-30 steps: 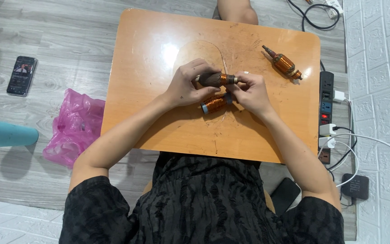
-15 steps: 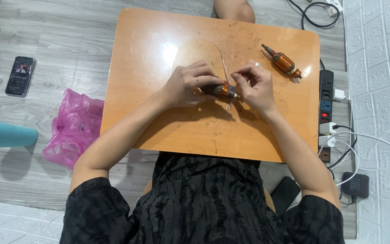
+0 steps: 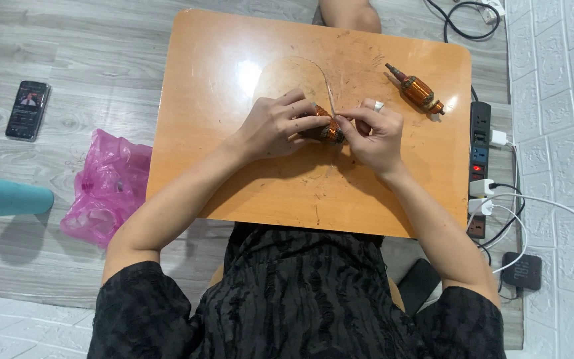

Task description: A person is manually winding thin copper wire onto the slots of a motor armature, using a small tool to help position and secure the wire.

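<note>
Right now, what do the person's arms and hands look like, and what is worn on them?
Both forearms are bare. Short black sleeves of a crinkled top end above the elbows. The left hand wears nothing visible; the right hand has a pale ring on one of its fingers. No gloves, watch or cables.

The low table [image 3: 234, 166] looks like varnished wood, orange-ish, glossy enough to throw a bright glare spot, but scuffed and scratched all over the middle. The motor armature [image 3: 324, 128] pinched between both hands is shiny copper winding with dark metal ends, same as the spare armature [image 3: 416, 90] by the corner. Pink bag [image 3: 104, 186] is thin crinkly plastic. Floor [image 3: 101, 53] is matt grey wood-look planks.
</note>
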